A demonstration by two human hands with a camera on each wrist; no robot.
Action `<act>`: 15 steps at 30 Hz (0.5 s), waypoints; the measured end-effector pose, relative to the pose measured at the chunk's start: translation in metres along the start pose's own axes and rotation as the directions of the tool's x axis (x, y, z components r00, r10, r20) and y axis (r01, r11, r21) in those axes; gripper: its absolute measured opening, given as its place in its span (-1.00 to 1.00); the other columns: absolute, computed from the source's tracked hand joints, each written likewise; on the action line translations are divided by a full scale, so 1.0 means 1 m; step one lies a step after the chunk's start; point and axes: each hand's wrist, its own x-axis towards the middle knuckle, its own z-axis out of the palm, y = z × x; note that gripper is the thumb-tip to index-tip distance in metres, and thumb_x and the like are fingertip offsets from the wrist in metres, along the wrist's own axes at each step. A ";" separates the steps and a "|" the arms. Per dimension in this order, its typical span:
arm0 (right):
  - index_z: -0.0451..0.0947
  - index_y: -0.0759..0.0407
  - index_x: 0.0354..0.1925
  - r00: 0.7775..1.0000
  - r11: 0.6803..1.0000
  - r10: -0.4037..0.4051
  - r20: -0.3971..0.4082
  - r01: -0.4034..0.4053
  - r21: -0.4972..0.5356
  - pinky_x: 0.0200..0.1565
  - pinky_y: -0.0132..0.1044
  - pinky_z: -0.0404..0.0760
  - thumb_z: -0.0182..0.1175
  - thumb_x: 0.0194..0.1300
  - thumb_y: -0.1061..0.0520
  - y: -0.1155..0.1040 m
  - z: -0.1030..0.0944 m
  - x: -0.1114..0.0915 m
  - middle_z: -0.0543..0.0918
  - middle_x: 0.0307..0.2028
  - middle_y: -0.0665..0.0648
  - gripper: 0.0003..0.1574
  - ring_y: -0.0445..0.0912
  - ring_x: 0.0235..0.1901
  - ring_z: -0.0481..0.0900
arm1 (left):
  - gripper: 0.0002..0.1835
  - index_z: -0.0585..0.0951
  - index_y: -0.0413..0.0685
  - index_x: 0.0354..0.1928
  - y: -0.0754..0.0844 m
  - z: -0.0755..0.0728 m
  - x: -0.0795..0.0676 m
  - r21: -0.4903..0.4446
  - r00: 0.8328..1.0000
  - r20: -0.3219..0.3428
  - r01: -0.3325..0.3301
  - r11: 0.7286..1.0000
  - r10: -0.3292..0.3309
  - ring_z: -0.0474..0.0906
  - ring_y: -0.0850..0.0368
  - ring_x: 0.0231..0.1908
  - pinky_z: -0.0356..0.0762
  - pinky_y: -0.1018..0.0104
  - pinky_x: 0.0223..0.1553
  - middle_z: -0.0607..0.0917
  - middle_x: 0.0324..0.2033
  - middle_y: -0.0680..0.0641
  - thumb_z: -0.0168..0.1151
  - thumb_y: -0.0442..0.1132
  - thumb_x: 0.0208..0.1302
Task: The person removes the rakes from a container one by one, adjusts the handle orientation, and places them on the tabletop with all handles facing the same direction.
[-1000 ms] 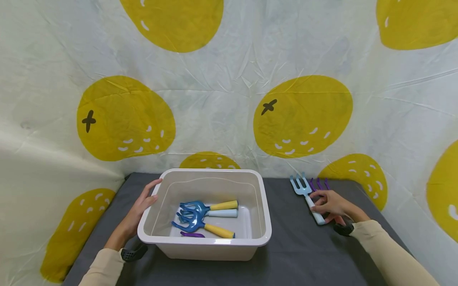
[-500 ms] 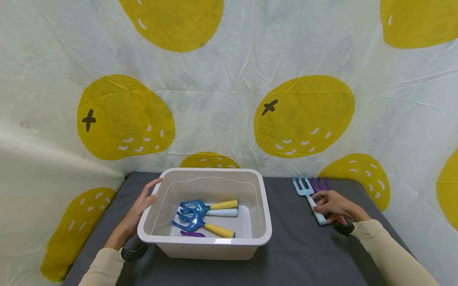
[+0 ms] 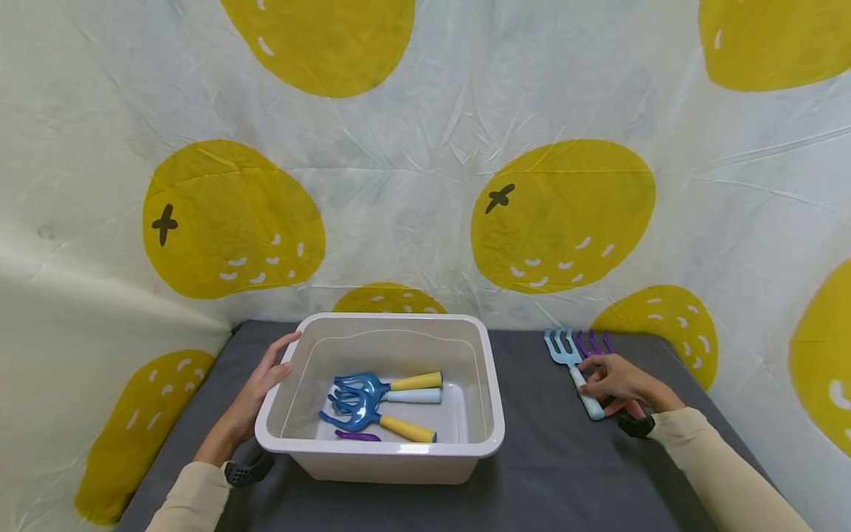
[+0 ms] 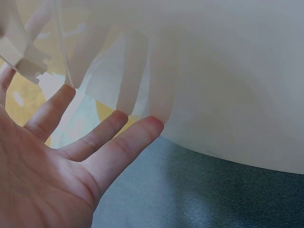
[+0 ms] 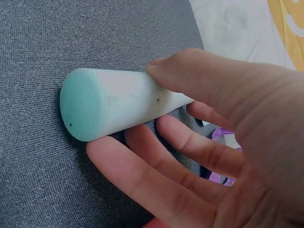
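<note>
My right hand pinches the pale handle of a light blue hand fork between thumb and fingers. The fork lies on the dark cloth, tines pointing away from me. Close to its right are the purple tines of another fork, its handle hidden behind my hand. At the left side of a beige plastic tub, my left hand touches the outer wall with spread, nearly straight fingers. Inside the tub lie two blue forks with yellow handles, a pale-handled one and a purple piece.
A dark grey cloth covers the table. Behind it hangs a white curtain with large yellow fruit prints, close against the table's back edge. Something red shows partly beneath my right hand.
The light blue fork has shifted slightly to the right and towards me, with my right hand on its handle. The left hand and the tub have stayed put.
</note>
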 end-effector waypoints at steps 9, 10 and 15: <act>0.31 0.49 0.32 1.000 1.000 0.026 -0.003 -0.026 -0.016 -0.39 0.14 0.73 0.37 0.36 0.19 -0.004 0.000 -0.001 0.62 -0.23 0.27 -0.28 0.10 -0.35 0.60 | -0.38 -0.01 0.22 0.60 -0.001 0.000 0.000 -0.007 1.000 0.000 -0.007 1.000 0.007 0.35 -0.36 0.22 0.57 -0.21 0.13 0.08 0.51 -0.27 -0.16 -0.05 0.61; 0.32 0.47 0.32 0.999 0.999 0.037 -0.006 -0.037 -0.028 -0.39 0.13 0.73 0.37 0.36 0.18 -0.007 -0.001 -0.002 0.63 -0.22 0.27 -0.27 0.11 -0.34 0.61 | -0.38 -0.01 0.22 0.60 -0.001 0.000 0.000 -0.008 1.000 0.000 -0.006 1.000 0.006 0.35 -0.36 0.22 0.57 -0.20 0.13 0.08 0.51 -0.26 -0.15 -0.05 0.61; 0.30 0.44 0.35 0.999 0.990 0.024 0.023 -0.021 -0.143 -0.39 0.10 0.73 0.39 0.35 0.14 -0.031 -0.010 -0.006 0.67 -0.19 0.27 -0.22 0.15 -0.33 0.66 | -0.38 0.00 0.22 0.60 -0.002 0.000 0.001 -0.016 1.000 -0.002 0.001 1.000 -0.001 0.35 -0.38 0.23 0.57 -0.21 0.13 0.08 0.51 -0.27 -0.14 -0.05 0.61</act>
